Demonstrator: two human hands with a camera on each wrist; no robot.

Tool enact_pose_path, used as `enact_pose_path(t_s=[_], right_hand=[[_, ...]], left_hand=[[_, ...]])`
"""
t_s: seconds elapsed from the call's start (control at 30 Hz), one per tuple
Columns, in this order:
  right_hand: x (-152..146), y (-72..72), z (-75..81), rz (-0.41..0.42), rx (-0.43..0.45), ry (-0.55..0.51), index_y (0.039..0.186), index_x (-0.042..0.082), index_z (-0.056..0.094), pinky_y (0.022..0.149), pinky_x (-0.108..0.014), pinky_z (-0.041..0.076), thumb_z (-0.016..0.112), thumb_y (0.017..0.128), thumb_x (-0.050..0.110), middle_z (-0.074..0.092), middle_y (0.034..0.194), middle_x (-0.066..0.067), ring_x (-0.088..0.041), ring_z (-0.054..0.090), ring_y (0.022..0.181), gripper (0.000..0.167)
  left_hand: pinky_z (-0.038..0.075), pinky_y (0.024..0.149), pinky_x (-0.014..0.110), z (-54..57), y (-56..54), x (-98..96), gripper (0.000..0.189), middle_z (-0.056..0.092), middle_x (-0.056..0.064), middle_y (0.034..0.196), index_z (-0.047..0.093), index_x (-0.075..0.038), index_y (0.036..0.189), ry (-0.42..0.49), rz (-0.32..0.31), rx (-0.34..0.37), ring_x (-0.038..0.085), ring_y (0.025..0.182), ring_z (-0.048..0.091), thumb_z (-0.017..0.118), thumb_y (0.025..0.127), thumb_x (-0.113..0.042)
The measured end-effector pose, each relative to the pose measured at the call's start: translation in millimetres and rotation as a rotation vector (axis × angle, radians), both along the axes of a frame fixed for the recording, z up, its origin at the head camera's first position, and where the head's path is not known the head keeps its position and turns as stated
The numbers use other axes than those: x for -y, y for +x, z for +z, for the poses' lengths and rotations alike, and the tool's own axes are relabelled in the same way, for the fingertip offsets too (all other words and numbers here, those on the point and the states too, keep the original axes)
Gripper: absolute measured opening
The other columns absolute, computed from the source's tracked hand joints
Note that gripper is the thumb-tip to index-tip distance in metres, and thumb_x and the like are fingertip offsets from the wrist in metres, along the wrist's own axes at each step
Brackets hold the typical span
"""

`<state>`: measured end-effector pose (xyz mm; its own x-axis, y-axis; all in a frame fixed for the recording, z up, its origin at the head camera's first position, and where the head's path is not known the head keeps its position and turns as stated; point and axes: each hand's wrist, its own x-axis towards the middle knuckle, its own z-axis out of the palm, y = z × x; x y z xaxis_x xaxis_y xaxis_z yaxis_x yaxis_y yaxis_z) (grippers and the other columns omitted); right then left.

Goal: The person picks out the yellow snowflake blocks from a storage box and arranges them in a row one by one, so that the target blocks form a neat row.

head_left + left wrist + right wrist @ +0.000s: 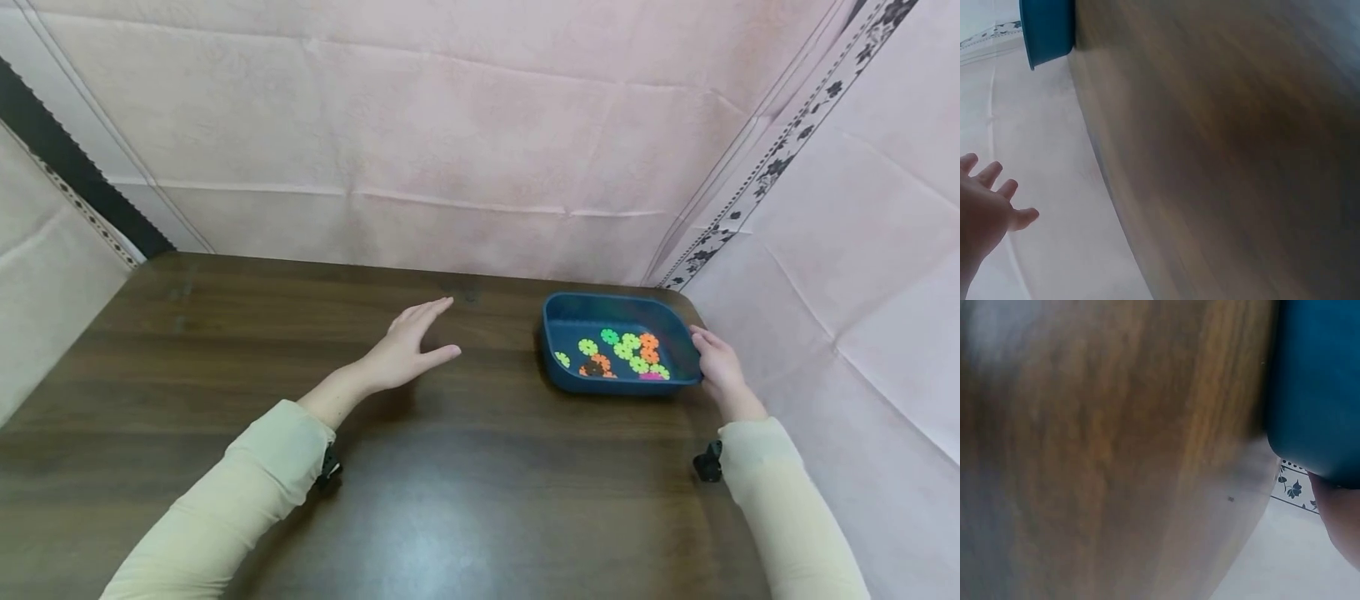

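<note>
A dark blue plastic tray (573, 315) stands near the far right corner of a dark wooden table (450, 492). It holds several small flower-shaped discs (628, 353) in green, orange and pink. My right hand (716, 360) is at the tray's right rim, fingers laid over the edge and gripping it. The right wrist view shows the tray's blue wall (1316, 387) close up, with part of that hand (1342, 520) under it. My left hand (408, 343) hovers over the table left of the tray, fingers straight and spread, holding nothing. In the left wrist view the left hand (988, 203) shows, with the tray (1047, 28) far off.
Pink cloth walls (465, 150) close in the table at the back and on both sides. The tray sits close to the table's right edge and back corner. Small black camera mounts sit on both sleeves (707, 462).
</note>
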<state>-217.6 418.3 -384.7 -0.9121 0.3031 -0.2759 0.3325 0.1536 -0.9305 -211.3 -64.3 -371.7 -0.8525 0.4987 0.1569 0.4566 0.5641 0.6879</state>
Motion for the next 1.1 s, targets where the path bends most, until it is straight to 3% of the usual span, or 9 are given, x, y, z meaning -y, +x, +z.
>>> enact_pose_path(t_s=[0.13,0.33,0.47,0.63,0.77,0.87,1.03,1.1], right_hand=[[2,2.0,-1.0,-0.024,-0.007,-0.077,0.149,0.012,0.022,0.070,-0.009,0.049,0.036,0.101,0.026,0.022,0.150,-0.011,0.004,0.049,0.085,0.052],[11,3.4,1.8,-0.035,0.031,-0.185,0.149,0.018,0.024,0.075,-0.009,0.048,0.042,0.099,0.027,0.017,0.157,-0.001,0.001,0.046,0.103,0.054],[21,4.2,6.5,-0.018,0.055,-0.311,0.149,0.020,0.022,0.084,-0.011,0.048,0.045,0.098,0.025,0.010,0.158,0.002,-0.001,0.043,0.115,0.055],[34,5.7,9.7,-0.032,0.041,-0.423,0.149,0.019,0.022,0.096,-0.015,0.045,0.047,0.097,0.015,0.011,0.158,0.002,0.001,0.049,0.106,0.057],[38,6.7,10.3,-0.083,0.036,-0.457,0.147,0.019,0.025,0.110,-0.022,0.029,0.048,0.097,0.011,0.010,0.158,0.005,-0.005,0.039,0.126,0.056],[37,7.6,7.8,-0.089,0.035,-0.464,0.146,0.021,0.027,0.114,-0.023,0.023,0.048,0.097,0.012,0.010,0.158,0.006,-0.006,0.030,0.134,0.054],[38,7.4,5.7,-0.076,0.028,-0.446,0.147,0.017,0.023,0.113,-0.025,0.021,0.048,0.097,0.013,0.010,0.158,0.005,-0.004,0.029,0.135,0.057],[39,6.8,5.2,-0.075,0.023,-0.443,0.147,0.017,0.024,0.113,-0.024,0.023,0.049,0.096,0.013,0.012,0.158,0.004,-0.003,0.036,0.130,0.057]], left_hand=[[0.013,0.115,0.056,4.5,-4.1,-13.3,0.073,0.026,0.002,0.154,0.024,-0.018,0.149,0.046,-0.003,0.011,0.026,0.143,0.017,0.056,0.090,-0.047],[0.025,0.113,0.052,12.7,-10.1,-38.5,0.069,0.031,0.000,0.151,0.029,-0.020,0.147,0.109,-0.027,0.025,0.023,0.140,0.024,0.058,0.090,-0.046],[0.028,0.112,0.050,17.7,-14.9,-55.5,0.065,0.034,0.001,0.149,0.032,-0.018,0.145,0.142,-0.045,0.040,0.022,0.138,0.027,0.058,0.090,-0.041],[0.030,0.113,0.045,23.0,-23.0,-78.3,0.061,0.038,0.003,0.146,0.034,-0.016,0.144,0.209,-0.068,0.078,0.020,0.136,0.033,0.057,0.092,-0.039],[0.033,0.112,0.040,26.1,-30.2,-100.2,0.059,0.040,0.007,0.143,0.035,-0.012,0.142,0.285,-0.100,0.128,0.020,0.133,0.038,0.056,0.093,-0.037],[0.037,0.110,0.038,24.9,-36.6,-116.9,0.056,0.044,0.008,0.140,0.038,-0.010,0.139,0.313,-0.110,0.161,0.022,0.130,0.042,0.058,0.092,-0.035],[0.043,0.104,0.034,16.4,-48.1,-136.4,0.055,0.049,0.008,0.133,0.043,-0.011,0.135,0.296,-0.116,0.210,0.023,0.124,0.048,0.062,0.090,-0.034],[0.044,0.103,0.034,11.6,-51.8,-140.8,0.055,0.051,0.010,0.131,0.044,-0.010,0.135,0.264,-0.129,0.228,0.023,0.122,0.049,0.064,0.089,-0.033]])
